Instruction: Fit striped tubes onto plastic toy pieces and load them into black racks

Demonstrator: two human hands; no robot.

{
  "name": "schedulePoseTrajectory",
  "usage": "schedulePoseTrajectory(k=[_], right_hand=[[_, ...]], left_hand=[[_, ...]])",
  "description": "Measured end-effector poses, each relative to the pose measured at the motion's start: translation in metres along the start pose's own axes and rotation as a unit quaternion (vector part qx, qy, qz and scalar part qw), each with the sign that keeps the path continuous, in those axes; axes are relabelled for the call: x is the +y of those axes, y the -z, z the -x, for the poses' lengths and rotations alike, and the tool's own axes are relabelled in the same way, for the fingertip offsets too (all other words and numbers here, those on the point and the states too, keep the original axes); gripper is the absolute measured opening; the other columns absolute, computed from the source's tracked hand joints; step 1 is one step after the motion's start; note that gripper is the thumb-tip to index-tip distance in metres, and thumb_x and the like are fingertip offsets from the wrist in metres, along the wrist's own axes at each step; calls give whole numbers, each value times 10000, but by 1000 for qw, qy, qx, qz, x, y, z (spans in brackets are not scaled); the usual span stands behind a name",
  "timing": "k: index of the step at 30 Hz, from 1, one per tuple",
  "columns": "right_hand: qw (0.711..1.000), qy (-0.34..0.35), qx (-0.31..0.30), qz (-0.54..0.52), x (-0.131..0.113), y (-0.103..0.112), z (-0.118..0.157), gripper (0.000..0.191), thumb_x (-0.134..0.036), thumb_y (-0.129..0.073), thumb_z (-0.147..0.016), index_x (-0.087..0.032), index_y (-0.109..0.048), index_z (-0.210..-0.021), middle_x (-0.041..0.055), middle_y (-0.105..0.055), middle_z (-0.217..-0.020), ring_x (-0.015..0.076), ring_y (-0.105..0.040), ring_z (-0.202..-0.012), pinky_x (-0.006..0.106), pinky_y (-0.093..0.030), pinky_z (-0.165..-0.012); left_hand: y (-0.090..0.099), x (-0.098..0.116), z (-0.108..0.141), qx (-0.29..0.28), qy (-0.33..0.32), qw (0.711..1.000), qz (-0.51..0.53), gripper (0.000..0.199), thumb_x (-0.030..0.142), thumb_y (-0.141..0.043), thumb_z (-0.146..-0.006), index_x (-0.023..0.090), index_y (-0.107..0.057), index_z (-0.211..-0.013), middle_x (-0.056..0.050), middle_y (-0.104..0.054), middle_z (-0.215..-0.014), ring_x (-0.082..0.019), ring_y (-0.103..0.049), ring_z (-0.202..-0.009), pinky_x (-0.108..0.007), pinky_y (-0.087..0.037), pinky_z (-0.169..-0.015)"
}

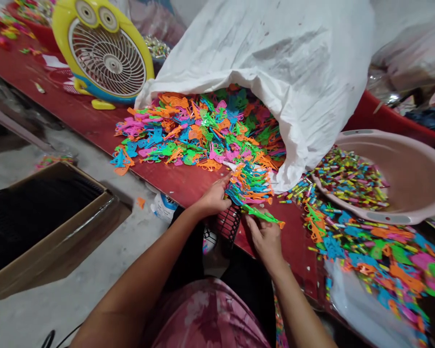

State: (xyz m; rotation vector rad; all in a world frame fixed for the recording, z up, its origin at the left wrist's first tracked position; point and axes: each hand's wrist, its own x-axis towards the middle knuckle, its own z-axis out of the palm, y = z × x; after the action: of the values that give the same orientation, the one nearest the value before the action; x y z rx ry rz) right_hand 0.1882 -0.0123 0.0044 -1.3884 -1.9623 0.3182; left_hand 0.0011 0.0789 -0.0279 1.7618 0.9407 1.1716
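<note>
My left hand (214, 197) is closed around the upper edge of a black grid rack (227, 225) at the table's front edge. Colourful plastic toy pieces (252, 183), set side by side in a dense row, lie just beyond its fingers. Between the thumb and fingers of my right hand (267, 238) is a thin green toy piece (261, 214) with an orange tip, held close to the rack's right side. Behind both hands, a heap of loose toy pieces (199, 130) in orange, green, blue and pink spills from a big white sack (275, 53).
A yellow cartoon-faced fan (110, 63) stands on the red table (76, 113) at left. On the right, a pink basin (416, 169) holds small coloured tubes, with more tubes and toy pieces strewn before it. A cardboard box (72, 237) with black contents sits lower left.
</note>
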Motion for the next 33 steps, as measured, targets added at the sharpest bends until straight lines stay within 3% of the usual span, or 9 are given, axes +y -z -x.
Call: schedulePoseTrajectory(k=[5, 9, 14, 21, 24, 27, 29, 31, 33], right_hand=[[998, 55, -34, 24, -4, 0, -3, 151, -249, -483, -980, -187, -612, -1030, 77, -625, -945, 212, -599, -904, 362, -487, -821], [995, 59, -21, 72, 0, -7, -4, 166, -273, -465, -989, -182, -604, -997, 90, -628, -941, 219, -604, -878, 361, -485, -793], [987, 35, 2, 160, 3, -14, -2, 222, -322, -464, -986, -174, -622, -943, 98, -643, -859, 220, -606, -762, 337, -468, -693], [995, -11, 24, 95, -9, -16, -5, 232, -305, -446, -987, -187, -636, -1046, 114, -675, -933, 245, -629, -913, 363, -485, -793], [995, -15, 30, 96, -11, -18, -5, 233, -303, -438, -985, -180, -635, -1005, 122, -673, -936, 250, -621, -920, 376, -478, -809], [993, -22, 34, 110, -11, -19, -5, 251, -314, -430, -987, -164, -630, -974, 132, -666, -927, 253, -615, -899, 379, -475, -799], [992, -27, 33, 118, -11, -20, -5, 263, -310, -416, -991, -156, -627, -1009, 139, -663, -952, 255, -615, -915, 379, -474, -801], [991, -32, 34, 125, -12, -21, -5, 269, -303, -405, -994, -154, -618, -1065, 146, -660, -1001, 256, -614, -950, 376, -473, -809], [990, -39, 38, 133, -12, -22, -5, 273, -303, -403, -993, -160, -608, -1105, 146, -656, -1028, 255, -613, -951, 369, -472, -794]], left_hand=[[3, 2, 5, -7, 7, 999, -49, 690, 117, -565, -633, 144, -536, -1321, -126, -559, -1400, -288, -521, -1293, -451, -384, -1140], [5, 3, 5, -15, -18, 998, -52, 714, 113, -546, -644, 162, -508, -1354, -112, -528, -1441, -275, -533, -1285, -418, -400, -1133], [6, 2, 6, -12, -33, 999, -31, 722, 121, -542, -663, 162, -483, -1381, -117, -531, -1436, -278, -511, -1312, -422, -408, -1126], [7, 2, 15, 1, 3, 1000, -10, 743, 127, -536, -676, 140, -455, -1415, -126, -539, -1421, -281, -485, -1331, -453, -388, -1141], [12, 10, 23, 71, 26, 997, 18, 684, 120, -527, -710, 158, -481, -1392, -120, -579, -1369, -253, -570, -1236, -422, -461, -1074], [20, 33, 32, 217, 31, 976, 7, 462, 134, -499, -805, 165, -585, -1258, -102, -659, -1188, -194, -659, -1019, -348, -538, -928], [26, 54, 37, 297, -17, 954, -48, 298, 150, -484, -862, 184, -659, -1101, -70, -674, -1053, -173, -643, -961, -322, -531, -889], [29, 74, 39, 293, -97, 947, -91, 254, 139, -480, -880, 202, -685, -1016, -55, -675, -991, -173, -624, -963, -330, -511, -888], [30, 88, 35, 242, -162, 948, -128, 268, 124, -490, -873, 223, -699, -1009, -54, -677, -1013, -182, -608, -997, -360, -486, -913]])
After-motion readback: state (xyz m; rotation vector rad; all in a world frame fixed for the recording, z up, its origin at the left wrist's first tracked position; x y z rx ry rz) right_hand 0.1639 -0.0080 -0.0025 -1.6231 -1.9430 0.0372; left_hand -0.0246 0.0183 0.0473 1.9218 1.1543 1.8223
